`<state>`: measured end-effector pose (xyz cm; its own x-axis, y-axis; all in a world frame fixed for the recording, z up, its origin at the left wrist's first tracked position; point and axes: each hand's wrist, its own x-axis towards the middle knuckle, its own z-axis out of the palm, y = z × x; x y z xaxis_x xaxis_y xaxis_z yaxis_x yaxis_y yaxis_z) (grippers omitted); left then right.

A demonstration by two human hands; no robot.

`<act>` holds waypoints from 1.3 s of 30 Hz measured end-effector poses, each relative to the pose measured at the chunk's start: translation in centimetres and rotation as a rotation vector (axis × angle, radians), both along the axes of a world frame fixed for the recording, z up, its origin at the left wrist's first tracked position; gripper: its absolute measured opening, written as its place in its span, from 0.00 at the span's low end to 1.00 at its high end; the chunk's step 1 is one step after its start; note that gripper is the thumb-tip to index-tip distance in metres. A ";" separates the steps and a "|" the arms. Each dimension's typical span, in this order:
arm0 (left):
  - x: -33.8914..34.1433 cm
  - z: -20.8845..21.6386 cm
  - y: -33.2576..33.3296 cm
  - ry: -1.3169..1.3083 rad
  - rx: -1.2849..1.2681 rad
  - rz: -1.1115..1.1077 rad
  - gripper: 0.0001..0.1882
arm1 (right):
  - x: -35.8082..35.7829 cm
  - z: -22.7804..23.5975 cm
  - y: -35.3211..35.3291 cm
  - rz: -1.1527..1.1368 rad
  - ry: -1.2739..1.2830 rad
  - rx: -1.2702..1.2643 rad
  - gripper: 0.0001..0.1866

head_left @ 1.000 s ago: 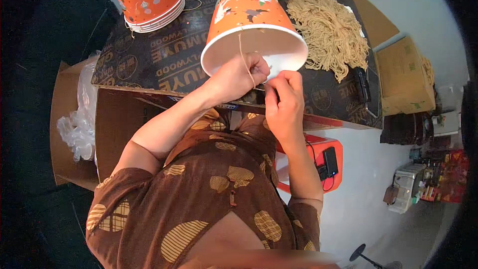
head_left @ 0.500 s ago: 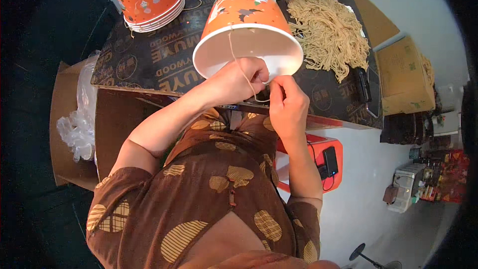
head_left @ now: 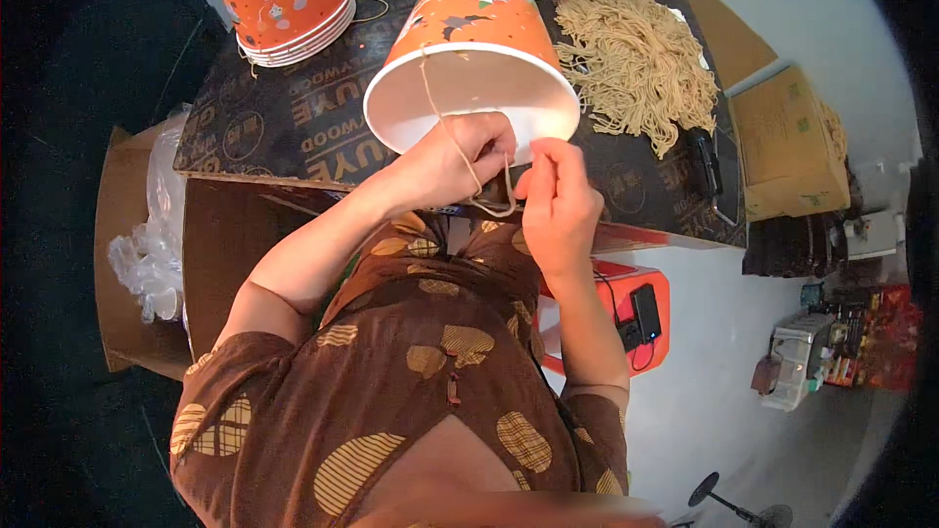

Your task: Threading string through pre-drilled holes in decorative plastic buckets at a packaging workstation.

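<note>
The left hand (head_left: 464, 154) pinches a tan cord (head_left: 496, 214), which loops below the grip, then crosses that wrist to the orange bucket (head_left: 471, 23) — tipped just beyond both hands, mouth toward them. The right hand (head_left: 561, 194) bends close beside — whether pinching or parted, I cannot tell.
</note>
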<state>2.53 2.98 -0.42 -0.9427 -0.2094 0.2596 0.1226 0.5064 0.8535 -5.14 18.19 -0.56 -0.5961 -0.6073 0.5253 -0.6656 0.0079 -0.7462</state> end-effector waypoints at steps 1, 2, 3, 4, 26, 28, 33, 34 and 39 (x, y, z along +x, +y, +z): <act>0.1 -0.1 -0.1 0.004 -0.003 -0.004 0.05 | -0.1 -0.1 -0.2 -0.062 0.060 0.051 0.08; 0.2 -0.2 -0.1 0.008 -0.006 -0.009 0.06 | -0.4 -0.6 -0.5 -0.068 0.161 0.055 0.10; 0.2 -0.2 -0.1 0.011 -0.008 -0.010 0.06 | -0.4 -0.5 -0.5 -0.070 0.163 0.054 0.10; 0.3 -0.2 -0.1 0.007 0.005 -0.009 0.06 | -0.5 -0.4 -0.5 -0.057 0.179 0.110 0.10; 0.3 -0.4 -0.7 -0.088 0.302 0.085 0.07 | -1.2 -1.6 -0.8 0.024 0.152 0.059 0.06; 0.3 -0.2 -0.6 -0.074 0.303 0.078 0.08 | -1.0 -1.2 -0.9 0.009 0.181 0.097 0.07; 0.7 -0.2 -0.7 -0.068 0.271 0.025 0.08 | -0.9 -0.7 -1.5 -0.019 0.320 0.175 0.09; 0.6 -0.4 -0.8 -0.067 0.270 0.026 0.08 | -1.0 -0.8 -1.6 -0.022 0.356 0.196 0.09; 0.6 0.2 -0.7 -0.134 0.330 0.097 0.06 | -0.8 -1.7 -1.7 -0.020 0.306 0.168 0.07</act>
<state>3.08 2.33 -0.20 -0.9353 -0.3517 0.0389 -0.0362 0.2045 0.9782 -5.98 16.54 -2.23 -0.4389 -0.6902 0.5753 -0.8569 0.1288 -0.4992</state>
